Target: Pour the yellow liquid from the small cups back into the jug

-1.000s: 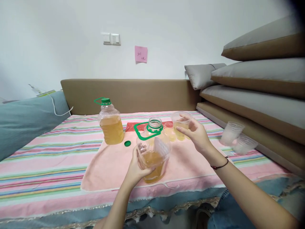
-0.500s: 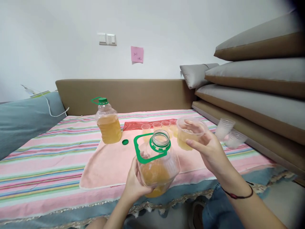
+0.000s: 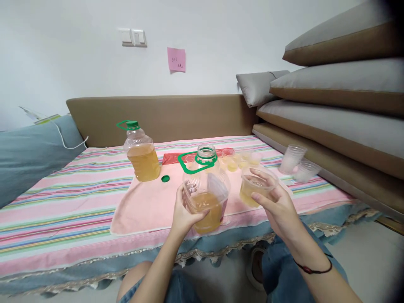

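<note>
My left hand (image 3: 188,213) is wrapped round the side of a clear plastic jug (image 3: 206,198) with a green handle ring and an uncapped neck. Amber liquid fills its lower part, and the jug stands nearly upright near the front edge of the cloth. In my right hand (image 3: 277,202) is a clear plastic cup (image 3: 252,189) of pale yellow liquid, fingers and thumb around its side. Behind them, several small cups (image 3: 235,162) of yellow liquid stand in a group, partly hidden by the jug. A green cap (image 3: 165,179) lies on the pink cloth.
A second, capped jug (image 3: 143,162) of amber liquid stands at the left. Two stacks of clear cups (image 3: 293,159) are at the right, beside piled grey-brown cushions (image 3: 331,113). A red plastic sheet (image 3: 170,158) lies behind the cap. Striped fabric (image 3: 78,189) covers the surface.
The jug in my left hand has tipped back from leaning toward me to nearly upright. The cup in my right hand has come slightly lower, and the camera view has shifted.
</note>
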